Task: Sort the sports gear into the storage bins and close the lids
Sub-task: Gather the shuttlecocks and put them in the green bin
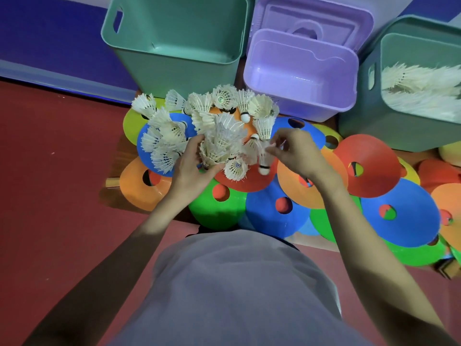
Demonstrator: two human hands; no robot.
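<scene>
Grey fabric shirt [237, 283], both hands [197, 163] gripping feathery white shuttlecocks [224, 143] above plastic cones [399, 211].

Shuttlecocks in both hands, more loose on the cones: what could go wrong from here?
1. The left hand grips a splayed bunch of shuttlecocks; some may slip out on the way to the right green bin.
2. The right hand pinches a single shuttlecock by its feathers, which could bend.

Shuttlecocks [212, 126] lie on cones [299, 203], 3 bins [174, 51] behind.
</scene>
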